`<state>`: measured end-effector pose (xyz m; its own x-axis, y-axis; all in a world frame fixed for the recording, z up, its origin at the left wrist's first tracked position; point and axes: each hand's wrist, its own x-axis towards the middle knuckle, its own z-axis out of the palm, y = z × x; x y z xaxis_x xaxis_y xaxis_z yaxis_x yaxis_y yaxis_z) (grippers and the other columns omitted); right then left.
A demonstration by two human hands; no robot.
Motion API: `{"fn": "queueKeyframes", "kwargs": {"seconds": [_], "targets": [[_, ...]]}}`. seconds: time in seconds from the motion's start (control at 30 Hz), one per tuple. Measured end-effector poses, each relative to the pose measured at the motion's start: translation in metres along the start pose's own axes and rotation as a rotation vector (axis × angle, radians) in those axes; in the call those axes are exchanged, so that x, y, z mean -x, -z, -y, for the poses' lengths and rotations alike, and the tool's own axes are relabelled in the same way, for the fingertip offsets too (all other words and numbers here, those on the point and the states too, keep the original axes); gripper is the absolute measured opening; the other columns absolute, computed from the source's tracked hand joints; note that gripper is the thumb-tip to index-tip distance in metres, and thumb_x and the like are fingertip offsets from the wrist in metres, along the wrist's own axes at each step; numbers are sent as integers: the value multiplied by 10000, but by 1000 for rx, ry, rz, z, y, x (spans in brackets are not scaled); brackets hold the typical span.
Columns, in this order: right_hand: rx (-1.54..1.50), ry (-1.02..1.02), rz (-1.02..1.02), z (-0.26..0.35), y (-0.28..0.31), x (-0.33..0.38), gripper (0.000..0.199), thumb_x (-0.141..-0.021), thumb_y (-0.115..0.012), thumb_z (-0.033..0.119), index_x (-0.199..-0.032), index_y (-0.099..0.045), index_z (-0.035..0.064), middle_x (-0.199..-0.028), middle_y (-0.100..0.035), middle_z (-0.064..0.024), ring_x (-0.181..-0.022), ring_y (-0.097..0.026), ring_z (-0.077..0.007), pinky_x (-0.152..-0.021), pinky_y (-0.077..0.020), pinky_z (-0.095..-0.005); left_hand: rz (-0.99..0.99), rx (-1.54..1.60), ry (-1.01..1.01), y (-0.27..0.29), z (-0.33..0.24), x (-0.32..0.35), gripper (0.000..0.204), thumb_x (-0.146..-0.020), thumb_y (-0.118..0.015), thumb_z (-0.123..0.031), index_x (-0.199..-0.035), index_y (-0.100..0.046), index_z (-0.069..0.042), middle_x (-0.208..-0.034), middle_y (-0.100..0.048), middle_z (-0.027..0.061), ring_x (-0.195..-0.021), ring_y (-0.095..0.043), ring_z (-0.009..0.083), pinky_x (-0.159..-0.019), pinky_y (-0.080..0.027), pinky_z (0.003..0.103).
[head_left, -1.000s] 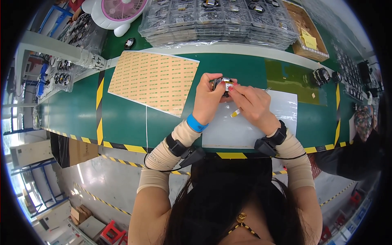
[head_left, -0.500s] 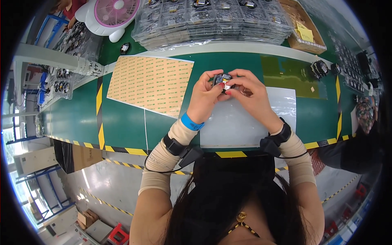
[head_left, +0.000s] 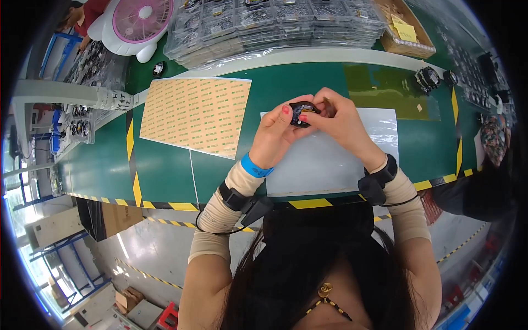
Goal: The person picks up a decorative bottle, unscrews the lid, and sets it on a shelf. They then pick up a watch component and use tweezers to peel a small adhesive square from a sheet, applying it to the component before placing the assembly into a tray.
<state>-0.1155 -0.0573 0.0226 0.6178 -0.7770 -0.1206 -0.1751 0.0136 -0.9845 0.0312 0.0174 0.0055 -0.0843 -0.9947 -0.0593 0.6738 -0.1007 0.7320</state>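
The round electronic module (head_left: 302,114) is over the white sheet's (head_left: 330,165) far edge, above the green bench (head_left: 162,170). I see the left hand (head_left: 273,135) gripping its left side, the right hand's (head_left: 345,118) fingers its right.

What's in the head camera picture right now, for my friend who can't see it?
A person's left hand and right hand hold a small, roundish black part over a green table. A tan printed sheet lies left, a whitish sheet nearer the person. Behind are stacked clear trays and a pink-and-white fan.
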Motion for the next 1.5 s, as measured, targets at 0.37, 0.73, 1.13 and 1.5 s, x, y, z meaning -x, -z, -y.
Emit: {"fn": "queueKeyframes", "kwargs": {"seconds": [0.37, 0.73, 1.13, 1.5], "targets": [[257, 300, -69, -6, 2, 5, 161, -709, -659, 129, -791, -550, 42, -771, -612, -71, -694, -604, -212, -576, -457, -314, 59, -46, -33, 8, 12, 4, 530, -892, -514, -314, -1270, -382, 33, -1220, -479, 150, -1127, -463, 250, -975, -362, 392], [553, 673, -364, -10, -6, 0, 254, -679, -690, 250, -808, -543, 88, -944, -555, -58, -648, -589, -216, -529, -463, -318, -76, -36, -130, -3, 9, -2, 499, -939, -419, -300, -1309, -334, 24, -1207, -486, 131, -1092, -483, 241, -941, -390, 386], [967, 568, -881, 5, 146, 28, 337, -661, -750, 278, -895, -563, 124, -854, -616, -52, -694, -628, -189, -532, -489, -286, 16, -94, 235, -8, 9, 0, 466, -960, -354, -245, -1356, -255, -20, -1233, -460, 228, -1069, -528, 310, -920, -442, 411], [1188, 629, -1027, 2, 194, 41, 204, -699, -690, 191, -840, -569, 106, -726, -600, -58, -649, -603, -239, -495, -460, -313, -94, -130, 235, -3, 5, 2, 385, -954, -364, -159, -1309, -340, -13, -1157, -516, 226, -1041, -547, 293, -906, -456, 394]]}}
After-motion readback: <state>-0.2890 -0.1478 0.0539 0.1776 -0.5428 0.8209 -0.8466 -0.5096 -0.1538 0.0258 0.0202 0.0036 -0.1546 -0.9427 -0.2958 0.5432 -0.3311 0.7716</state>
